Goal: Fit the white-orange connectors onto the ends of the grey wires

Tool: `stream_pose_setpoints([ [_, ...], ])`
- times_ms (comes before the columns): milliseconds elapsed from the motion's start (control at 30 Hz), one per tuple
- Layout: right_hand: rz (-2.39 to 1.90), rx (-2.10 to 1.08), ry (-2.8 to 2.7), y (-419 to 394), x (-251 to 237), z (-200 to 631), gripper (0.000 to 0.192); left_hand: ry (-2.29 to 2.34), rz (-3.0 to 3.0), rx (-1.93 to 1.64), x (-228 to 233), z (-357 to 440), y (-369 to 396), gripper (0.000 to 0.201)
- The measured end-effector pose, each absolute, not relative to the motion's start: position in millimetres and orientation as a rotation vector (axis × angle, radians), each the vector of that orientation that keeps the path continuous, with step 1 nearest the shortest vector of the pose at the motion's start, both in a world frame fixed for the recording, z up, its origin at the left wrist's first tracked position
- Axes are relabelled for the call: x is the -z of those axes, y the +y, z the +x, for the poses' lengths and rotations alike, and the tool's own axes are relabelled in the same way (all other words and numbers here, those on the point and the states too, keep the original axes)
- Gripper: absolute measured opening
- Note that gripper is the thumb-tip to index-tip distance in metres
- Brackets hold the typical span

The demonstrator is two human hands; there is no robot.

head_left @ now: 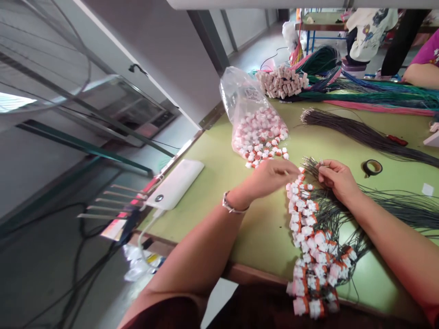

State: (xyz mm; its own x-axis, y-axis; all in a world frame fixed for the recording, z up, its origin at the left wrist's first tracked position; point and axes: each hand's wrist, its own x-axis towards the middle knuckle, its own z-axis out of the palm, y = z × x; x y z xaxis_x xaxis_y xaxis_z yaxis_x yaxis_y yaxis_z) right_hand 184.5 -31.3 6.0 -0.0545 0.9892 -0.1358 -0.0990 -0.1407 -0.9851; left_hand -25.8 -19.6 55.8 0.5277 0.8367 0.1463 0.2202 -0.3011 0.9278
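My left hand (272, 176) has its fingers pinched together at a small white-and-orange connector (301, 171), at the top of a long row of such connectors. My right hand (338, 178) is closed on thin dark wires, thumb against forefinger; the metal-tipped ends of a wire bundle (310, 165) show just left of it. Below both hands lies the heap of white-and-orange connectors (308, 246) with dark wires (329, 210) attached, reaching over the table's front edge. Exactly how the fingertips sit on the connector and the wire is too small to see.
A clear bag (245, 98) spills loose connectors (265, 153) onto the green table (219, 183). Behind are a dark wire bundle (350, 132), coloured wires (370, 96) and a black tape roll (372, 168). A white power bank (176, 185) with a cable lies left. Other people sit beyond.
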Motion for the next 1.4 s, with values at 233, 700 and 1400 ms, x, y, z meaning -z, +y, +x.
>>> stream_pose_setpoints([
  [233, -1.229, -1.401, -1.027, -30, -8, 183, 0.023, 1.480, 2.225, -0.871, -15, -53, 23, 0.028],
  [700, -1.326, -1.280, -1.155, -34, -5, 176, 0.011, 1.309, 2.301, -0.799, -12, -42, 18, 0.015],
  [1400, -1.314, -1.202, -1.352, -38, -8, 171, 0.017, 0.768, 0.813, -0.859, -6, -4, -15, 0.026],
])
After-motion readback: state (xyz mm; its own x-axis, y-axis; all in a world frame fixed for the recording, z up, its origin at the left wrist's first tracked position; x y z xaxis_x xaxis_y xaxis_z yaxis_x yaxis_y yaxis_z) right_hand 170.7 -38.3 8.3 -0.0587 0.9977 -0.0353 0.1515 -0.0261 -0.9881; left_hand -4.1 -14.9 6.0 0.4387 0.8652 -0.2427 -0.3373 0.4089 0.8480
